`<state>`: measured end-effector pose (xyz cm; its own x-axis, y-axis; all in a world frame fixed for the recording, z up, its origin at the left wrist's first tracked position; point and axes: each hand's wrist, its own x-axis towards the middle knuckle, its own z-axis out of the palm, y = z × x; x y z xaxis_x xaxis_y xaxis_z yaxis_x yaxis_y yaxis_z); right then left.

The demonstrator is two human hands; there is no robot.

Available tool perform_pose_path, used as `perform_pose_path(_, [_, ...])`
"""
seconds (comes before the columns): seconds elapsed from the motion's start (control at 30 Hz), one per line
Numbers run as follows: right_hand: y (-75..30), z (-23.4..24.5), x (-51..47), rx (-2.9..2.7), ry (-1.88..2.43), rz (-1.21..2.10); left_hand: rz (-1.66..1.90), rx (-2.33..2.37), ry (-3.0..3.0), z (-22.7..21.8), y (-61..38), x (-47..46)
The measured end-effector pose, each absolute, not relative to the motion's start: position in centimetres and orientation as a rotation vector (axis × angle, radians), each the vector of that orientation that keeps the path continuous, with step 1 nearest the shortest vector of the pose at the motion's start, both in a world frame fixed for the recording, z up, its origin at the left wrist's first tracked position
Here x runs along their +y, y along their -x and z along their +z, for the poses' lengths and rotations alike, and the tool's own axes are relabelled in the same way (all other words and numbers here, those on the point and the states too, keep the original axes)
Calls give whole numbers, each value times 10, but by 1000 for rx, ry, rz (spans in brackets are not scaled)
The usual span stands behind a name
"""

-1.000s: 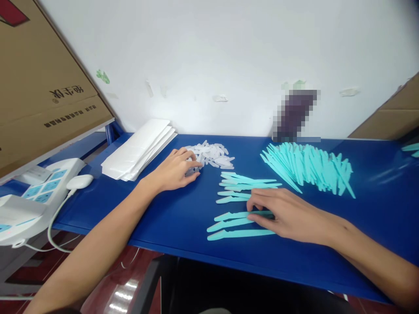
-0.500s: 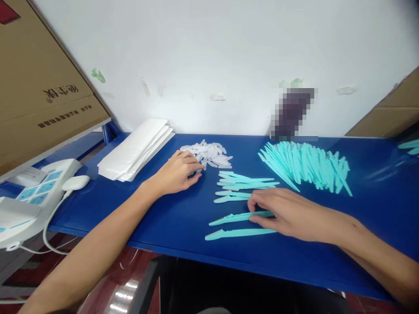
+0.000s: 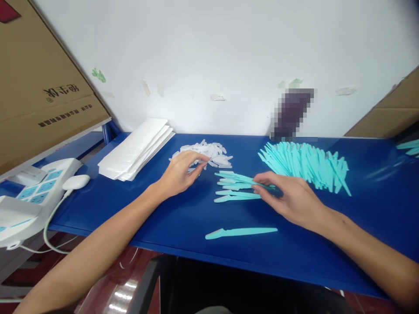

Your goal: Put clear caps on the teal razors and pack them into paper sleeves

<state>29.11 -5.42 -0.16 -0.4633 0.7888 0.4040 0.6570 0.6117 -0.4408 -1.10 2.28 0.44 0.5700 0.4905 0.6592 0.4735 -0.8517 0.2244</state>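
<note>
A turquoise eyebrow razor (image 3: 241,178) is pinched between the thumb and fingers of my right hand (image 3: 290,196), its blade end pointing left. It is held above several more razors (image 3: 234,199) laid side by side. One single razor (image 3: 242,232) lies apart, closer to the table's front edge. My left hand (image 3: 183,172) is at the near side of a heap of small whitish translucent blade caps (image 3: 214,150). Its thumb and forefinger are pressed together at the tips; what they hold, if anything, is too small to make out.
A large heap of turquoise razors (image 3: 307,165) lies at the back right of the blue table (image 3: 163,231). White envelopes or sheets (image 3: 135,148) are stacked at the left. Beyond them are a power strip (image 3: 49,183) with a white plug and cable, and a cardboard box (image 3: 49,87).
My right hand has picked up one razor from the front of the row and moved it away from me. My left hand has shifted slightly right and up, its fingertips now together.
</note>
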Motion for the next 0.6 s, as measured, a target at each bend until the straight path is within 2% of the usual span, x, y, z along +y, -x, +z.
perform_pose_path(0.27, [-291,-4,-51,-2228,1179,112,1192,780,-2827,2,8,22])
perform_pose_path(0.6, [-294,-10,-48,-2256,1059,118,1246,606,-2903,-2,9,26])
